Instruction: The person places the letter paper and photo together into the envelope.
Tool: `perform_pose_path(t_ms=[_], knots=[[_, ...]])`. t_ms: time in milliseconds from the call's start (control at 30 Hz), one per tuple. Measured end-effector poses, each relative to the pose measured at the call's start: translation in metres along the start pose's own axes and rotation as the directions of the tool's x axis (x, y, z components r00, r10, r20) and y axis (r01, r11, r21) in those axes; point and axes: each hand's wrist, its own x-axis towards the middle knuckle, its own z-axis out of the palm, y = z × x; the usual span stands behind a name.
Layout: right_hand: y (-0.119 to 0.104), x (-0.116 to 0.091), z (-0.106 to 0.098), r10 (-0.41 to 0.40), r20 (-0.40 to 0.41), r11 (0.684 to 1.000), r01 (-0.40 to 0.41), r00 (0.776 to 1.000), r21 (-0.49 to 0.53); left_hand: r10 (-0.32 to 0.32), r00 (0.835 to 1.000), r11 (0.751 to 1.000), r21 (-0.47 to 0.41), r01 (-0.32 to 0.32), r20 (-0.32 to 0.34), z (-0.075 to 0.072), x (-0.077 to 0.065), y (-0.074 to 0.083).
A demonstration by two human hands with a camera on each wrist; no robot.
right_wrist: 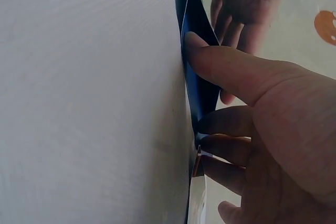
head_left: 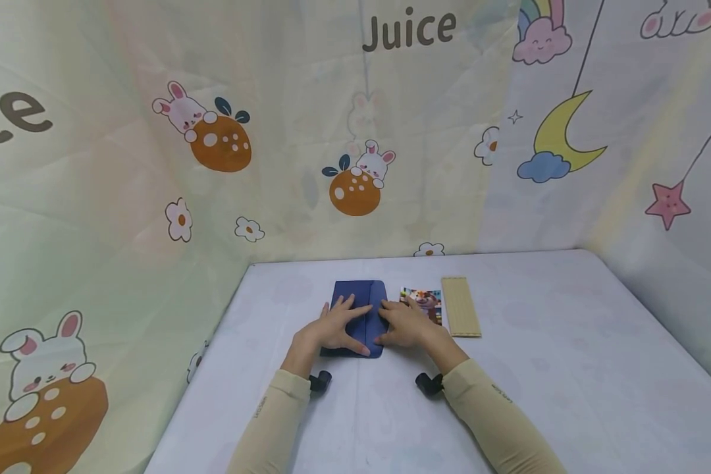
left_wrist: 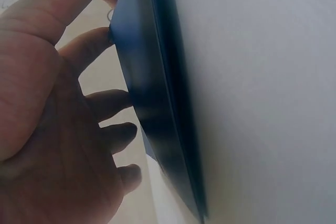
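A dark blue envelope [head_left: 352, 289] lies on the white table with its flap side toward the right. My left hand [head_left: 334, 327] is spread over the envelope's middle, its straight fingertips and thumb touching the paper. At the right edge, my right hand [head_left: 410, 325] presses the flap with extended thumb and fingers set apart. Seen from the right wrist, the thumb [right_wrist: 236, 66] rests on the blue flap [right_wrist: 202, 90], which stands slightly raised. The left wrist view shows the envelope's side [left_wrist: 152, 77] beside the left fingers.
A colourful picture card [head_left: 431, 300] lies just right of the envelope, partly covered by the right hand. Beyond it is a flat beige strip [head_left: 461, 307]. A patterned cloth [head_left: 426, 151] hangs behind the white table [head_left: 539, 368].
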Motion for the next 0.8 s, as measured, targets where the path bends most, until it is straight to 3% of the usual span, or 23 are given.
perform_pose_path(t_ms=[267,800], knots=[[0.0003,-0.0005,0.0002,-0.002,-0.004,1.000,0.002,1.000,-0.011,-0.024,1.000,0.998,-0.055,0.025,0.015,0.0040,0.0013,0.0000],[-0.0002,-0.0017,0.0002,-0.006,-0.010,1.000,0.006,1.000,-0.006,-0.030,1.000,0.997,-0.071,0.030,0.005,0.0046,0.0027,-0.0017]])
